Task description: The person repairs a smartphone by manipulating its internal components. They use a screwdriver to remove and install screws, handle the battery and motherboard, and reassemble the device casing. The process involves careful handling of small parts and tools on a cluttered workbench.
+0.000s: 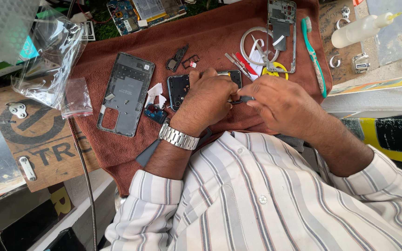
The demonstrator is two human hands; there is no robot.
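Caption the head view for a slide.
Left hand steadies an opened phone on a brown towel; right hand holds a dark tool.

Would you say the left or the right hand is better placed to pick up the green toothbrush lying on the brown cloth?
Right, probably. The green toothbrush lies at the cloth's right edge, nearer the right hand. The left hand rests on the opened phone, farther away.

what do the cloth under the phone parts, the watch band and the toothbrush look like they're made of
Cloth: brown terry towel, matte and nubby.
Watch band on the left wrist: likely steel, with shiny silver links.
Toothbrush: probably plastic, with a smooth teal handle and pale bristles.
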